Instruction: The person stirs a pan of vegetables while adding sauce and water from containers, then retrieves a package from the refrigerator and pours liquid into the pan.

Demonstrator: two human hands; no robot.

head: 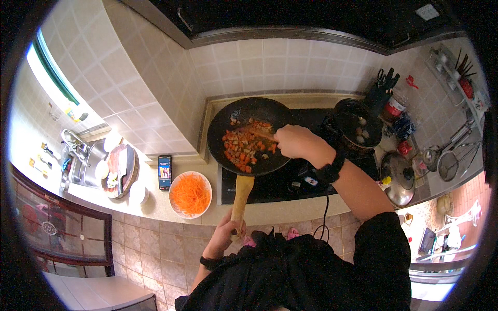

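Note:
A black wok (pixel 221 116) sits over the left part of the dark cooktop (pixel 268 192). Orange and pale diced food (pixel 245 147) lies spread across its bottom. My left hand (pixel 225 235) is closed around the end of the wok's yellowish handle (pixel 242 198). Above the wok's right side, my right hand (pixel 297 144) grips a wooden spatula (pixel 260 133), whose far end is in among the food. Left of the handle, a white bowl (pixel 173 208) of shredded carrot (pixel 190 193) stands on the counter.
Right of the wok is a dark pot (pixel 344 107) holding several eggs (pixel 362 132). A pan lid (pixel 395 182), ladle (pixel 430 155) and knife block (pixel 377 95) stand farther right. Leftward are a phone (pixel 165 173), a cutting board (pixel 134 171) with a cleaver (pixel 123 167), and a sink (pixel 91 163).

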